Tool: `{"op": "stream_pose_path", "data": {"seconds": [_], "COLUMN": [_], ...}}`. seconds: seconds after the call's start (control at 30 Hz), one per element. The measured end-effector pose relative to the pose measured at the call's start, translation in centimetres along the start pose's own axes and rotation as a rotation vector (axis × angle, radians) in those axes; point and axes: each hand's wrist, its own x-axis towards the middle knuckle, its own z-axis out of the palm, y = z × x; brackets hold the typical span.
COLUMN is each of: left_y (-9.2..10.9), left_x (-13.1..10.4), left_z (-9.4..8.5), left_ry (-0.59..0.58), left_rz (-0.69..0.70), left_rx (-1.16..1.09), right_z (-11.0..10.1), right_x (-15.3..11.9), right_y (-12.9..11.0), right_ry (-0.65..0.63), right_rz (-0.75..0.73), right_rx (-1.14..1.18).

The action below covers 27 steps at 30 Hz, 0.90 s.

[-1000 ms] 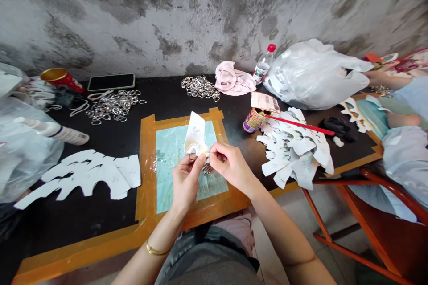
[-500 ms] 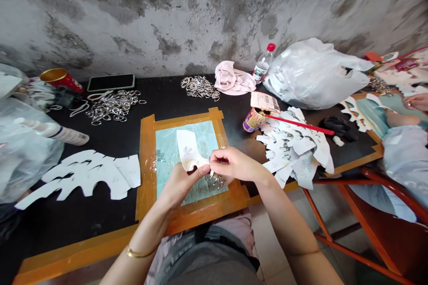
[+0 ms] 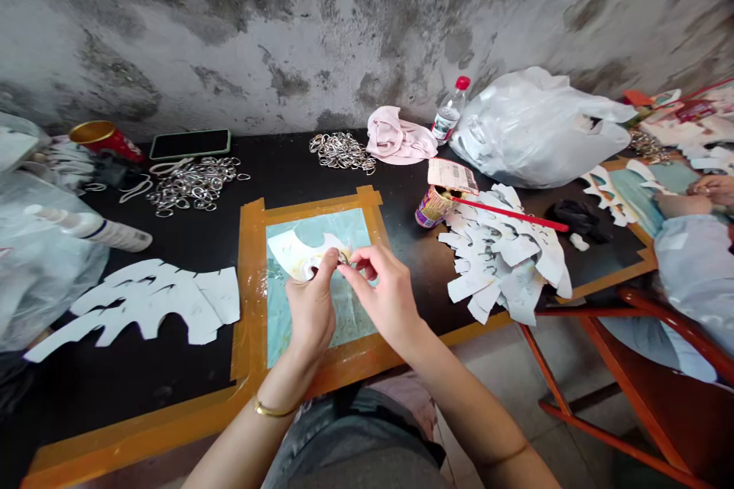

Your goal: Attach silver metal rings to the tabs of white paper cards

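Note:
Above the blue taped sheet [image 3: 349, 321], my left hand [image 3: 313, 306] grips a white curved cut piece [image 3: 295, 250] between thumb and fingers. The piece points up and to the left. My right hand [image 3: 381, 290] pinches a small metal ring [image 3: 342, 258] at the right end of the piece, close to my left thumb. The fingertips of both hands nearly meet there. How the ring sits on the piece is too small to tell.
Metal ring piles [image 3: 195, 185] lie at back left and back centre. White cut pieces [image 3: 154, 298] lie left, more [image 3: 505, 260] right, beside a cup [image 3: 433, 206] with a red stick. Behind are a bottle [image 3: 450, 114] and plastic bag [image 3: 533, 130]. A person's hands [image 3: 699, 199] are far right.
The white piece has turned and tipped to the left. My left hand is more upright, and my right hand has shifted slightly. A metal ring now shows at my fingertips.

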Motion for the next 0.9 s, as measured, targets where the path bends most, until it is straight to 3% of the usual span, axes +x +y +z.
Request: {"op": "stream_pose_path", "data": {"seconds": [0.13,0.4,0.53,0.63,0.73,0.83,0.9], "left_y": [-0.1,-0.3,-0.3,-0.3,0.1,0.7,1.2], "left_x": [-0.7,-1.1,-1.3,-1.3,-0.9,-0.3,0.0], "left_z": [0.7,0.9,0.7,0.2,-1.1,-2.5,-3.1], "left_ry": [0.066,0.059,0.068,0.061,-0.089,-0.320,-0.413], "left_rz": [0.052,0.098,0.154,0.201,0.207,0.234,0.227], "left_rx": [0.009,-0.036,0.073,0.208,0.441,0.704,0.808], "right_z": [1.3,1.1,1.3,1.0,-0.2,-2.1,-3.2], "right_x": [-0.9,-0.3,-0.5,-0.2,0.7,2.2,3.3], "right_y": [0.6,0.7,1.1,1.0,0.6,0.6,1.1], "right_ry": [0.004,-0.010,-0.017,-0.098,-0.237,-0.490,-0.652], "right_rz": [-0.043,-0.018,-0.114,-0.206,-0.138,0.113,0.266], "right_rx": [-0.062,0.015,-0.240,-0.480,-0.478,-0.208,0.017]}}
